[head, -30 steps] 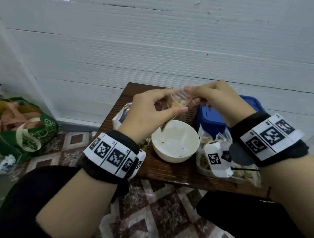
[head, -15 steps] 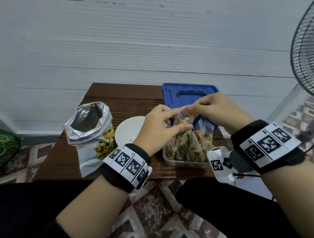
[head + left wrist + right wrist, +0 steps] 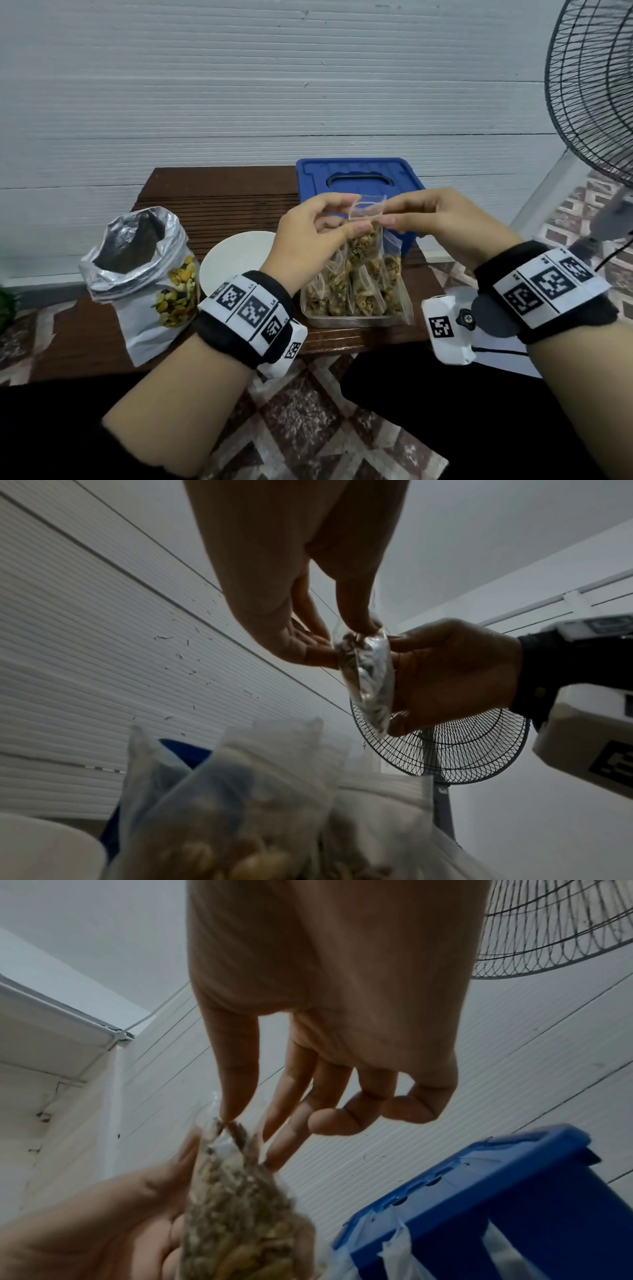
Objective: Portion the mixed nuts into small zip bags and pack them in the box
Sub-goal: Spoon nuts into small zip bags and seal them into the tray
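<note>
Dark brown slatted wood forms the low counter [image 3: 219,205], which stands against a white ribbed wall. At the right a black wire-caged fan [image 3: 589,89] rises beside it. On the far right part of the counter lies a blue plastic lid with a moulded handle [image 3: 356,174]. At the left stands an opened silver foil pouch printed with mixed nuts [image 3: 144,274], its mouth gaping upward. Just right of the pouch sits a round white bowl [image 3: 233,263], partly hidden behind the left wrist. In front of the blue lid rests a clear rectangular plastic box [image 3: 349,320] packed with upright small zip bags of nuts [image 3: 363,294]. Above that box both hands hold one small clear zip bag filled with nuts [image 3: 364,236]. The left hand [image 3: 308,236] pinches the bag's upper left edge between thumb and fingers. The right hand [image 3: 442,222] pinches the upper right edge with thumb and forefinger, its other fingers loosely curled. The bag hangs upright between them, clear of the box below.
</note>
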Demonstrator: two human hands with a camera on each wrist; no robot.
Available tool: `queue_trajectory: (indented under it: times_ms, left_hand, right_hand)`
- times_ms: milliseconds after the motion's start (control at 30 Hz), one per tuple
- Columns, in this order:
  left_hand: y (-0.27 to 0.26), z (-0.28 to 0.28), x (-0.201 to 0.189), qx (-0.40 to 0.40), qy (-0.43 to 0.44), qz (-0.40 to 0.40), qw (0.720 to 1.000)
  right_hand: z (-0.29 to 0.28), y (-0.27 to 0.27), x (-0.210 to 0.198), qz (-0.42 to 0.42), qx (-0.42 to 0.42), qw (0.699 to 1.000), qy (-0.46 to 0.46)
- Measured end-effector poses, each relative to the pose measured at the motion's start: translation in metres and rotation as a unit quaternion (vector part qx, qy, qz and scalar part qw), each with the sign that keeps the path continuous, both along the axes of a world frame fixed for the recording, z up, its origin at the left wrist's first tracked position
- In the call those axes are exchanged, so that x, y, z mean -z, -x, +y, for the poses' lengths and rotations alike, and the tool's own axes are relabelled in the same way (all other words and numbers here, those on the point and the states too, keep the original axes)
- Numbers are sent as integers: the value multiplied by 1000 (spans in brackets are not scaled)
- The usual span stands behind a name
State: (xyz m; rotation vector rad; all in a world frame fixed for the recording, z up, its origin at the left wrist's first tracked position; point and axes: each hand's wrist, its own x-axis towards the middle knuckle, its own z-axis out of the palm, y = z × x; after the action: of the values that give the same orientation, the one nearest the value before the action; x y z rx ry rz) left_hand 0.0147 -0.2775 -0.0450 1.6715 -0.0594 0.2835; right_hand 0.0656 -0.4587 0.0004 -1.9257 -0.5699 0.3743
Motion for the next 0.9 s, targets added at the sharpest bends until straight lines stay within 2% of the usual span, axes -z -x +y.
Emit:
queue_trajectory:
  times_ms: [233, 433, 533, 733, 900]
  left_hand:
    - [-6, -10, 1, 14, -3, 7, 1000]
    - [-6, -4, 8, -29, -29, 6, 999]
    - [-6, 0, 11, -47, -35, 7, 998]
    - [-5, 2, 16, -54, -46, 8, 997]
    - [-6, 3, 21, -61, -50, 21, 997]
  right_hand:
    - [-11, 0, 11, -30, 92, 995, -32]
    - [-26, -7, 24, -35, 201, 978, -50]
    - [-32, -7, 34, -54, 240, 969, -28]
    - [-36, -4, 53, -72, 269, 960, 33]
    - [-34, -2, 66, -83, 258, 958, 89]
